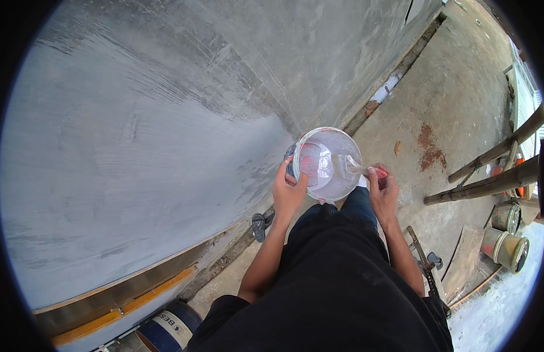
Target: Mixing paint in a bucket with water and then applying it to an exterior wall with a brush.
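A round plastic paint bucket (328,163) is held up in front of my waist, its open top facing the camera. My left hand (289,187) grips the bucket's left rim and side. In my right hand (383,189) is the reddish handle of a paintbrush (349,166), and the brush head lies inside the bucket over whitish paint (324,167). Red smears mark the bucket's rim and inner wall. At the left stands a wall (144,154), its lower part coated pale and its upper part bare grey.
Wooden poles (483,180) lean at the right. Several used buckets (512,253) and a board (464,259) are at the lower right. A blue drum (170,328) stands at the lower left. Reddish debris (430,147) marks the concrete floor.
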Motion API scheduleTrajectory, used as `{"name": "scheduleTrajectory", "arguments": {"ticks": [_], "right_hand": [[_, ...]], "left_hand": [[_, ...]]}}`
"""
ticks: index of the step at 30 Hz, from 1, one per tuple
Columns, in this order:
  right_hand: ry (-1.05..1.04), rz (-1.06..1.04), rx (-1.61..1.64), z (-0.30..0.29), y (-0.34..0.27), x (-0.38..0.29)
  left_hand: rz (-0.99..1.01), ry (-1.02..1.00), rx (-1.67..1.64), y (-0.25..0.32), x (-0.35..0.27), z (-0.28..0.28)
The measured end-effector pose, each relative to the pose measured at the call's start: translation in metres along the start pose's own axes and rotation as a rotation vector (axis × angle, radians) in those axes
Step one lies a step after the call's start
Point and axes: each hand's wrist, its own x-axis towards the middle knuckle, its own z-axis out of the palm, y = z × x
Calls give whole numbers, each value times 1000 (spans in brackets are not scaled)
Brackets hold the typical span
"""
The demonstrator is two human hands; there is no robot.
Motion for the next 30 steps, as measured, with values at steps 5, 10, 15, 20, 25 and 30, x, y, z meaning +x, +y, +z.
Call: {"name": "scheduleTrajectory", "arguments": {"ticks": [5,10,15,20,25,30], "right_hand": [[22,-12,89,5,6,-2],[6,5,60,-4,19,2],[-2,31,91,-11,25,0],[-26,103,137,-21,25,4],[23,276,234,-29,14,7],[4,436,403,-37,14,13]], "left_hand": [[10,-18,-40,-3,-2,5],[-47,-61,-62,5,-7,14],[-91,-77,-132,-5,-16,19],[-6,-7,-94,-10,-21,30],[-20,-25,-138,-7,-24,29],[-72,-15,-156,-12,-25,31]]}}
